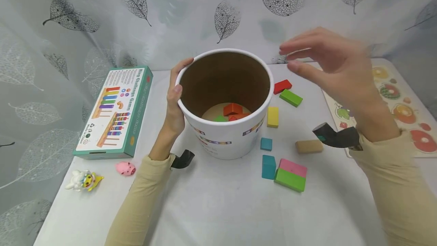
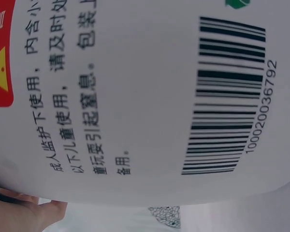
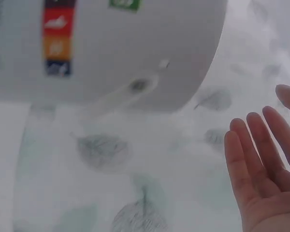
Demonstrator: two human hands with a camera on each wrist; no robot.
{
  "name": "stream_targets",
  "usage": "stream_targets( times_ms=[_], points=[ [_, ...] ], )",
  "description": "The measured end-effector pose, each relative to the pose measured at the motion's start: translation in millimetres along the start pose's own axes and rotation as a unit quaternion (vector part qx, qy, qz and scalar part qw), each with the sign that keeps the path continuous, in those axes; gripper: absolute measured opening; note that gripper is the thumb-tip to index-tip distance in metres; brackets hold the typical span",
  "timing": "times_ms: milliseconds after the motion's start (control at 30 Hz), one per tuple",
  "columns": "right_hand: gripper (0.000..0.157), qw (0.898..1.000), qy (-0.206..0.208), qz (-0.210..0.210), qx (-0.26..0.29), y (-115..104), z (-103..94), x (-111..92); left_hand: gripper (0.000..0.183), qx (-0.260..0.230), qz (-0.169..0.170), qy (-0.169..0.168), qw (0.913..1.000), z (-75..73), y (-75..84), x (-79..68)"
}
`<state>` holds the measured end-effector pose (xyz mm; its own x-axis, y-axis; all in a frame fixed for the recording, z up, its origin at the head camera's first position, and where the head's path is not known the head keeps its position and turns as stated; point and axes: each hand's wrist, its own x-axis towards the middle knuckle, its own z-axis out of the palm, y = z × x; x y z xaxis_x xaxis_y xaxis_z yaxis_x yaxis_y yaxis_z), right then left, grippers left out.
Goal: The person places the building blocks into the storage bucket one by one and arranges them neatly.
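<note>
A white bucket (image 1: 218, 149) with printed labels stands upright on the table. My left hand (image 1: 175, 103) grips its left rim, thumb at the lip and fingers along the outside. Red-orange blocks (image 1: 233, 108) and a green piece (image 1: 220, 118) lie on the bucket's floor. To the right of the bucket, my right hand (image 1: 341, 65) is raised in the air with nothing in it, its fingers apart from the thumb. The right wrist view has this hand (image 3: 266, 179) with fingers extended beside the bucket wall (image 3: 135, 53). A barcode on the bucket (image 2: 145, 96) fills much of the left wrist view.
Loose blocks lie right of the bucket: red (image 1: 282, 86), green (image 1: 291, 98), yellow (image 1: 272, 117), blue (image 1: 269, 167), pink (image 1: 294, 167), plain wood (image 1: 308, 146). A fruit puzzle board (image 1: 382, 117) is at right; a game box (image 1: 112, 113), pink pig (image 1: 125, 168) and toy figure (image 1: 84, 180) at left.
</note>
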<state>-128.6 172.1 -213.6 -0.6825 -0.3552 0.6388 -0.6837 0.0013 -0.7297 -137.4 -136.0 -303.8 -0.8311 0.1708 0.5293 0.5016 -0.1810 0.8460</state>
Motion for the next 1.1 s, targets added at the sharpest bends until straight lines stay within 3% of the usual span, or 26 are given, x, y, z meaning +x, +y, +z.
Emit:
stream_targets(
  times_ms=[100, 200, 333, 433, 533, 900, 1100],
  points=[
    [0.034, 0.998, 0.015, 0.048, -0.024, 16.0, -11.6, -17.1, 0.074, 0.002, 0.003, 0.002, 1.0000, -1.7, -0.9, -0.6],
    [0.039, 0.989, -0.006, 0.106, -0.101, 39.4, -16.7, -38.4, 0.075, 0.004, 0.007, 0.000, 1.0000, -2.1, -1.7, 0.4],
    [0.046, 0.956, -0.071, 0.184, -0.216, 66.9, -13.6, -62.5, 0.074, -0.001, 0.008, -0.001, 1.0000, -1.4, -1.5, 0.9],
    [0.048, 0.936, -0.105, 0.236, -0.240, 81.3, -8.9, -74.7, 0.074, -0.006, 0.006, 0.000, 1.0000, -0.4, -1.2, 0.8],
    [0.052, 0.922, -0.132, 0.274, -0.239, 92.3, -3.9, -81.4, 0.074, -0.012, 0.001, 0.003, 0.9999, -0.2, -1.5, 0.0],
    [0.060, 0.898, -0.194, 0.307, -0.250, 121.0, 14.6, -86.7, 0.074, -0.009, 0.000, 0.001, 1.0000, -0.5, -0.6, -1.0],
    [0.061, 0.887, -0.186, 0.326, -0.270, 122.5, 20.2, -87.4, 0.073, -0.009, 0.001, 0.002, 1.0000, -0.6, -1.2, -0.2]
  ],
)
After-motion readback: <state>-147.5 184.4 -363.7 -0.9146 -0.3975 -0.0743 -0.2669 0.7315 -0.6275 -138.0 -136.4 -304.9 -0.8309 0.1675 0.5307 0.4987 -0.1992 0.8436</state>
